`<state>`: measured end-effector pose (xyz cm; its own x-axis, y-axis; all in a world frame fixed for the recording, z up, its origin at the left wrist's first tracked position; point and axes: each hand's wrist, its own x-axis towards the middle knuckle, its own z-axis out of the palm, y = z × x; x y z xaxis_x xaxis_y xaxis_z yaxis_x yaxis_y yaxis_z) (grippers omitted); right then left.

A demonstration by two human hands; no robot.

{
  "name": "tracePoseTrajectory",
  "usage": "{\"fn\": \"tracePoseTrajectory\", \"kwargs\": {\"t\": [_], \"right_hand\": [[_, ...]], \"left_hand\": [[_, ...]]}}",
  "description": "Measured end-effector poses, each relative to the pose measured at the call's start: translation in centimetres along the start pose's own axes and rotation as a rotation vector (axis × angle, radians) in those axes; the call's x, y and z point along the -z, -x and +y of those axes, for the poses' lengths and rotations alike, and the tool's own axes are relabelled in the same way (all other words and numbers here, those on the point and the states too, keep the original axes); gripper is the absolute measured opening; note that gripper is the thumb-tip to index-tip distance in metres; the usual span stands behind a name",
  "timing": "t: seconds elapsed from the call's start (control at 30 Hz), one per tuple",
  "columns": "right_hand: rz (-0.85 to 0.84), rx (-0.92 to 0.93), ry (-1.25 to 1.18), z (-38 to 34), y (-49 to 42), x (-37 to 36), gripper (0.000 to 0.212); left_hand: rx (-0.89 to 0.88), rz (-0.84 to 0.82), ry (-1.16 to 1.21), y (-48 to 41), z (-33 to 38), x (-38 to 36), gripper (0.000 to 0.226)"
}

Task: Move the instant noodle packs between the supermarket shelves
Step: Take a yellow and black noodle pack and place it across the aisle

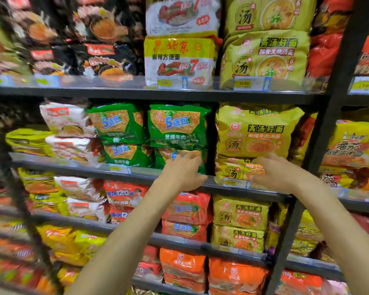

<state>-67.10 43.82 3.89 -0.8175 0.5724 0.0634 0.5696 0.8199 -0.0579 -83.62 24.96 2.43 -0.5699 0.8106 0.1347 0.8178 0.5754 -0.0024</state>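
Both my hands reach to the middle shelf [77,166]. My left hand [182,174] lies with spread fingers on the front of the lower green noodle pack [164,158], which sits under another green pack [177,126]. My right hand [275,173] rests with its fingers pointing left on the lower yellow noodle pack [230,170], beneath an upper yellow pack [258,133]. Neither hand has visibly closed around a pack. Each hand hides part of the pack under it.
Every shelf is tightly stocked with noodle packs: white and yellow [179,60] above, red [188,209] and orange [181,265] below. Clear price rails [234,183] front each shelf. A dark upright post [320,145] splits the shelving on the right. A narrow dark gap separates the green and yellow stacks.
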Motion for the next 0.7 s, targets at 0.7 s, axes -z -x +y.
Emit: {"fn": "tracePoseTrajectory", "kwargs": {"t": [0.7], "right_hand": [[-0.02, -0.037, 0.0, 9.7, 18.3, 3.8, 0.063]], "left_hand": [[-0.09, -0.024, 0.006, 8.7, 18.2, 4.8, 0.056]]}}
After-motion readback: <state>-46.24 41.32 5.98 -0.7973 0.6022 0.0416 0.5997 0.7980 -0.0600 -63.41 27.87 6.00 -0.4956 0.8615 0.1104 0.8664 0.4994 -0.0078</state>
